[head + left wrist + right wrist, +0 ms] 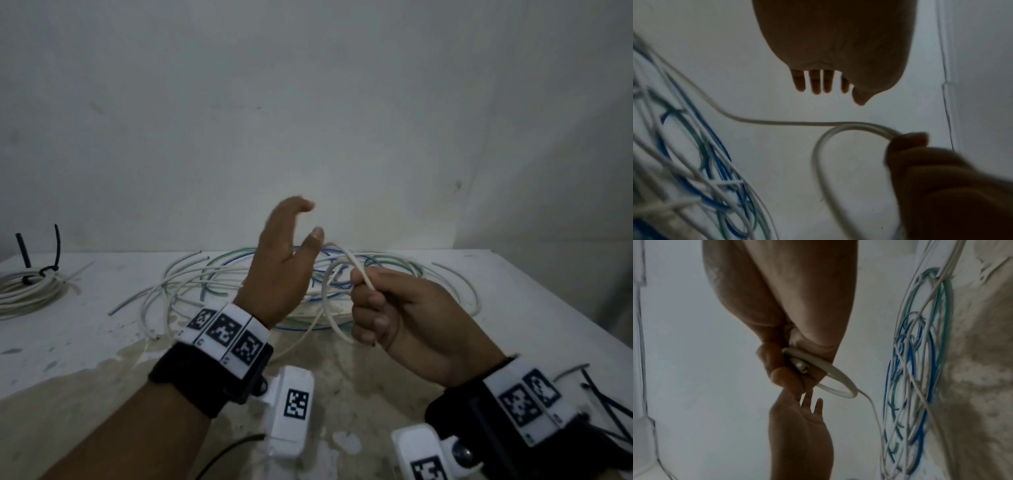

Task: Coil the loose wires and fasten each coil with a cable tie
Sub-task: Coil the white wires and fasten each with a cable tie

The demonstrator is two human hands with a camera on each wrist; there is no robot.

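A tangle of loose white, blue and green wires [212, 284] lies on the white table [85, 342] in front of me. My right hand [380, 305] grips a small loop of white wire [329, 291] lifted above the pile; the loop [838, 374] and one cut end show in the right wrist view. My left hand [284, 260] hovers just left of the loop with straight fingers [816, 82], touching nothing. In the left wrist view the white wire [789, 123] runs from the pile [694, 162] to my right hand [920, 162].
A finished white coil [27, 291] bound with a black cable tie [48, 267] sits at the far left of the table. Loose black cable ties [606, 401] lie at the right near my wrist. A plain wall [308, 120] stands behind the table.
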